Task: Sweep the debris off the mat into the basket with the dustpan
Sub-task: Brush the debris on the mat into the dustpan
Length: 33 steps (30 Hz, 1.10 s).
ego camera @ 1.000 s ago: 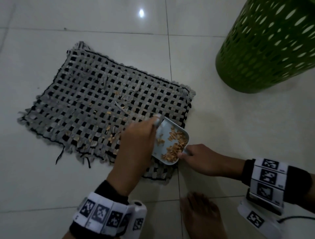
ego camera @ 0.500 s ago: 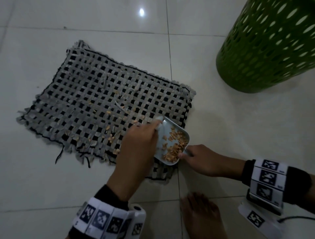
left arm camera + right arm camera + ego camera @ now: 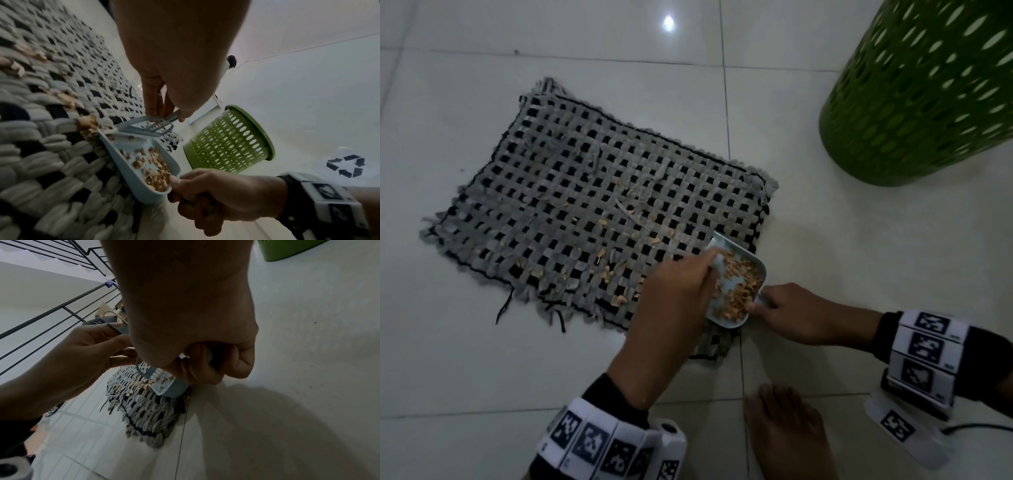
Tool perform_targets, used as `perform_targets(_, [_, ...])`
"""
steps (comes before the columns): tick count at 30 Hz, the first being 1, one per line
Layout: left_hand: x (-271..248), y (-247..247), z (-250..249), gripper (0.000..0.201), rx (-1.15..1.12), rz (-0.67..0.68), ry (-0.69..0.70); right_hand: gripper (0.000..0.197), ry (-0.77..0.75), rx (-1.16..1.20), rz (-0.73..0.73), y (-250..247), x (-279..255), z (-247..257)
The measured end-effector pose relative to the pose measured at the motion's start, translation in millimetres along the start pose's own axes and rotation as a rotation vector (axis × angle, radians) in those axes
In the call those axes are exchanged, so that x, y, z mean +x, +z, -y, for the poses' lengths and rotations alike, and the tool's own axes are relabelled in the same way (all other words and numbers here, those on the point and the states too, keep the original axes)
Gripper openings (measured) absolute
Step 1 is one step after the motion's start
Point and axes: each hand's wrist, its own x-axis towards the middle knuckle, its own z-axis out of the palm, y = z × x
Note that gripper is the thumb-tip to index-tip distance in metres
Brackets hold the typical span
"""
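A grey and black woven mat (image 3: 585, 205) lies on the floor with tan debris (image 3: 616, 274) scattered over its near half. A light blue dustpan (image 3: 722, 308) rests on the mat's near right corner, holding a pile of debris. My right hand (image 3: 760, 305) grips its handle (image 3: 211, 360). My left hand (image 3: 702, 270) pinches a small blue brush (image 3: 148, 126) whose bristles sit at the pan's mouth (image 3: 156, 374). The green perforated basket (image 3: 921, 96) stands upright on the floor to the far right of the mat.
White floor tiles (image 3: 859, 240) surround the mat. A bare foot (image 3: 787, 431) stands just behind the dustpan. A stair railing (image 3: 51, 309) runs on the left side. A paper with a recycling sign (image 3: 347, 167) lies beyond the basket, and a tape roll (image 3: 12, 469) lies nearby.
My left hand has pushed the brush a little to the right, against the dustpan's mouth. The right hand and the dustpan have stayed almost still.
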Motion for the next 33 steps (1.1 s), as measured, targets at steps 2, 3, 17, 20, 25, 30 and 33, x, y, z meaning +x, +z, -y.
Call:
perform_targets(2, [-4.7,-1.4,-4.8,0.034,-0.077,0.002,-0.023,0.022,-0.028,-0.011,0.011,-2.7,0.0,-1.2])
perform_targets(3, [-5.5,-5.0,-4.3,0.033,-0.12,-0.021,-0.054,0.022,-0.036,-0.014,0.016,-3.9,0.3,-1.9])
perform_targets(17, [-44.5,-66.7,45.2,0.029,0.128,-0.34,-0.324,0.024,-0.099,-0.059,0.053,-13.9,1.7,-11.3])
perform_targets(20, [-49.0,-59.3,43.5,0.032,0.232,-0.266,-0.302,0.025,-0.074,-0.078,0.06,-11.1,1.0,-8.3])
perform_targets(25, [-46.4,-28.2,10.9,0.034,0.144,-0.125,-0.211,0.027,-0.051,-0.101,0.078,-10.4,-0.3,-0.5])
perform_targets(30, [-44.1,-8.3,-6.6,0.034,0.018,-0.066,-0.18,0.028,-0.033,-0.126,0.085,-10.9,-1.5,3.1])
perform_targets(33, [-43.8,-19.3,-1.2,0.027,-0.096,-0.164,-0.245,0.028,-0.017,-0.121,0.1,-11.6,-1.9,4.3])
